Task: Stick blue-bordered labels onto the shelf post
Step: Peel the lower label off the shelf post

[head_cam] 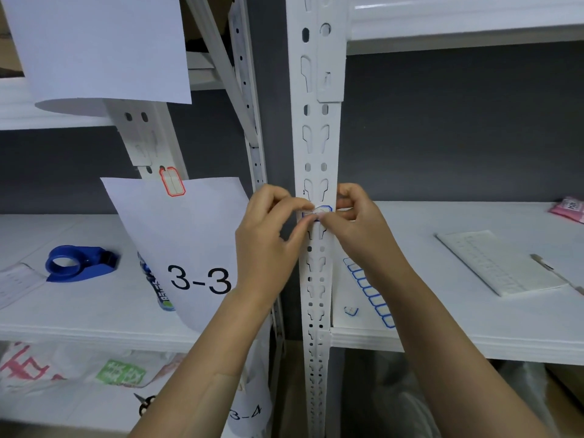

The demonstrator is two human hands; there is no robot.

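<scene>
blue tape dispenser (80, 263), red-bordered label (172, 182)

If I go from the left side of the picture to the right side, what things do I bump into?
blue tape dispenser → paper sign reading 3-3 → left hand → shelf post, where both hands pinch a blue-bordered label → right hand → white pad → pink packet
</scene>
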